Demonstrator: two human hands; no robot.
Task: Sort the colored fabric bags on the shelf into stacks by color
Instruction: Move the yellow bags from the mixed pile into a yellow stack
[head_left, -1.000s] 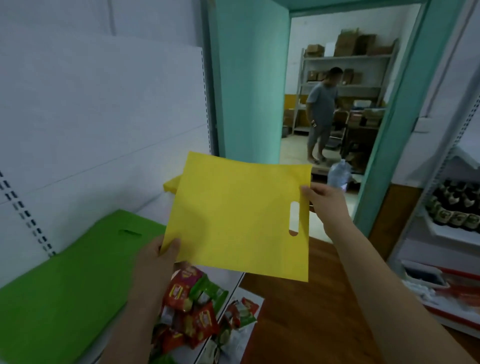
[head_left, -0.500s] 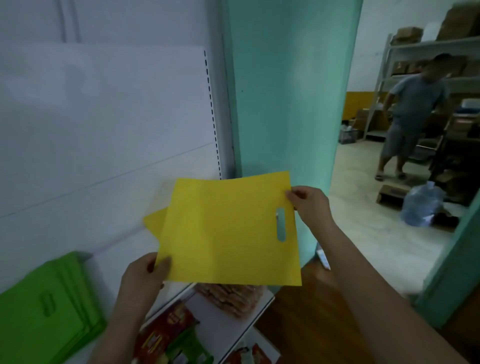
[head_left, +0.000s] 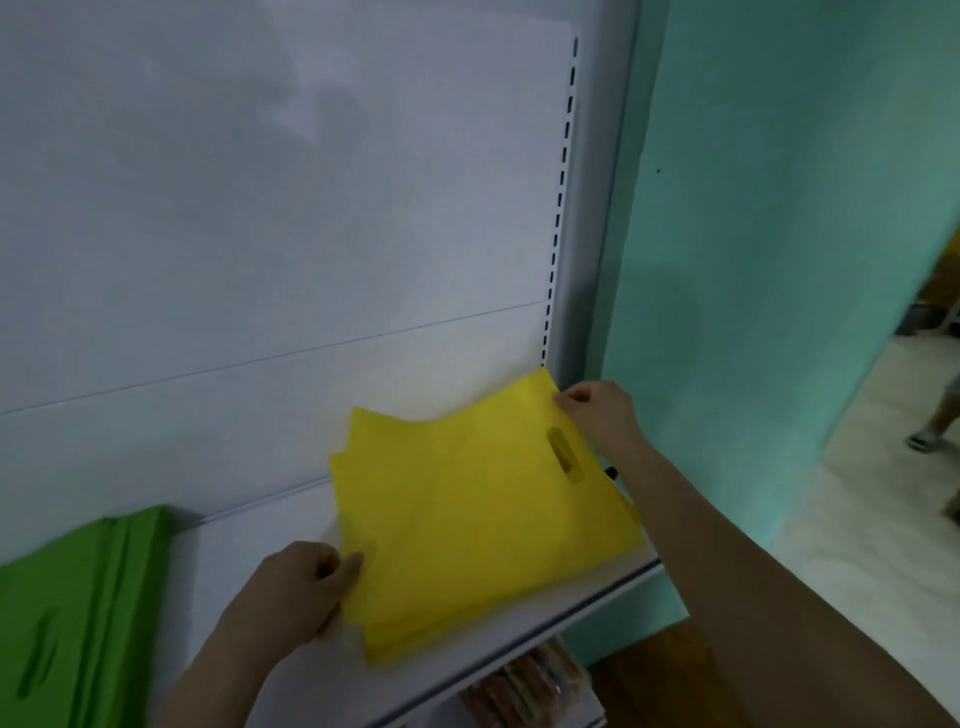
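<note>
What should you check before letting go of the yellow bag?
1. Top yellow bag lies over the yellow stack below: ok.
2. Edges line up with the stack: not ok, lower bags stick out at the left and front.
3. Bag lies flat: not ok, its far edge is wavy and raised.
4. Left hand and right hand each pinch a corner: ok.
5. Yellow stack sits apart from the green stack: ok.
6. Stack fully on the shelf: cannot tell, the right corner sits near the edge.
</note>
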